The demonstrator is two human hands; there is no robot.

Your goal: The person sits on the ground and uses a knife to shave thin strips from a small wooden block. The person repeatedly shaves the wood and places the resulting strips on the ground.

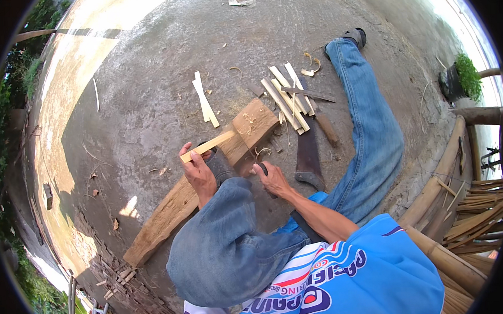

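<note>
My left hand (pixel 196 172) is closed around the near end of a flat, pale strip of wood or bamboo (pixel 213 144). The strip's far end rests on a thick wooden beam (pixel 172 214) with a squared raised end (pixel 257 123). My right hand (pixel 273 181) grips the dark handle of a knife (pixel 264 169). Its thin blade, hard to make out, points toward the beam near the strip's far end. Several pale strips with darker backs (pixel 286 105) lie in a pile beyond my right hand, and a couple of pale strips (pixel 204 100) lie beyond my left.
A handsaw (pixel 308 154) and a wooden-handled tool (pixel 326 130) lie between the pile and my outstretched leg (pixel 368 124). My other foot presses on the beam. Shavings dot the concrete floor (pixel 158 77). Bamboo poles (pixel 447 260) and a potted plant (pixel 464 80) stand at right.
</note>
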